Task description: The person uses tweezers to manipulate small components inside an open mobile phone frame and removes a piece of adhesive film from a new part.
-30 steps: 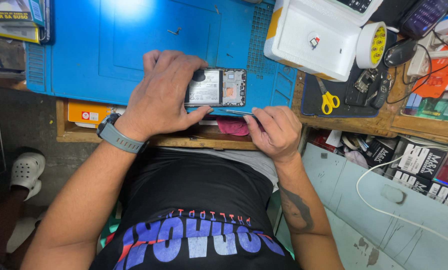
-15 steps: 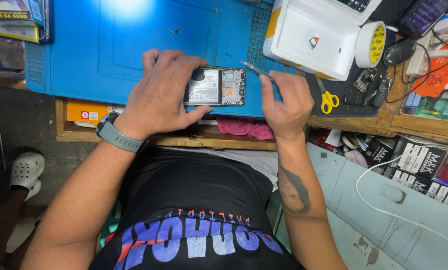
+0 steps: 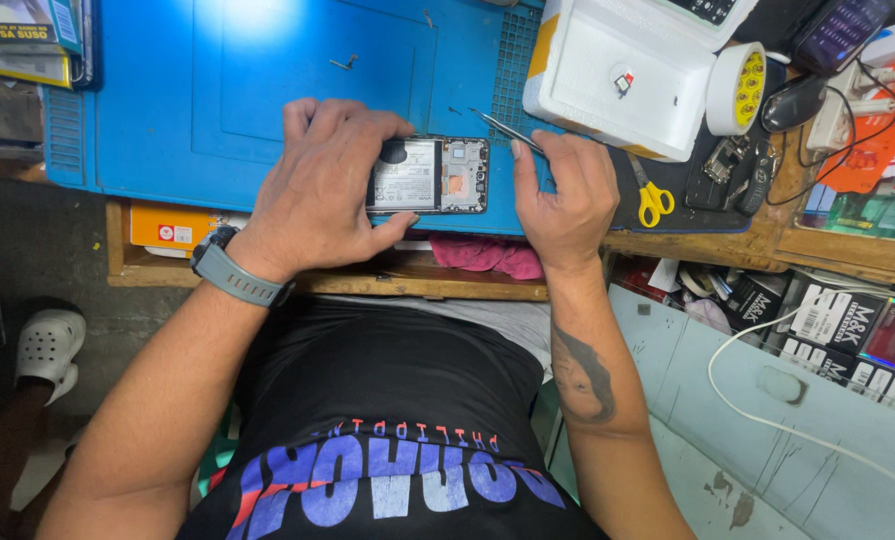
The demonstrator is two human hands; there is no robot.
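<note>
An opened phone (image 3: 429,177), back cover off with its battery and board showing, lies on the blue work mat (image 3: 267,90) near the mat's front edge. My left hand (image 3: 319,185) rests over the phone's left end and pins it down, a grey watch on the wrist. Just right of the phone, my right hand (image 3: 565,190) holds thin metal tweezers (image 3: 502,127), their tips pointing up and left above the phone's top right corner.
A white foam box (image 3: 617,80), a tape roll (image 3: 735,88), yellow-handled scissors (image 3: 651,200) and a black mouse (image 3: 793,102) crowd the bench at right. A pink cloth (image 3: 487,255) lies on the shelf below. Small screws sit on the mat.
My right hand rose from the bench edge near the pink cloth to the mat beside the phone, now holding tweezers. My left hand stayed on the phone.
</note>
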